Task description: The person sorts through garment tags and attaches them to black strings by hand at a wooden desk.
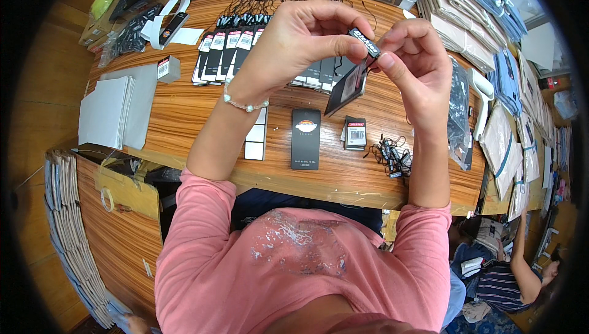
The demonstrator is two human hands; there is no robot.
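Raised over the table, my left hand [307, 42] pinches a small black plastic tag seal [365, 44] with pale lettering. My right hand [420, 73] is closed at the other end of the seal, thumb and forefinger pressed together by its cord. From there hangs a dark hang tag [347, 90], tilted, below the fingertips. On the table under my hands lie a black hang tag [305, 140], a small stack of barcode tags [355, 134] and a tangle of black string seals [391, 157]. A white label strip [255, 137] lies beside the black tag.
Rows of finished hang tags [230, 48] with black strings fill the table's far side. White paper sheets [107, 113] and a small box [168, 69] sit left. Bagged garments [457, 18] and a white handheld scanner [483, 88] stand right. A person [506, 282] works at lower right.
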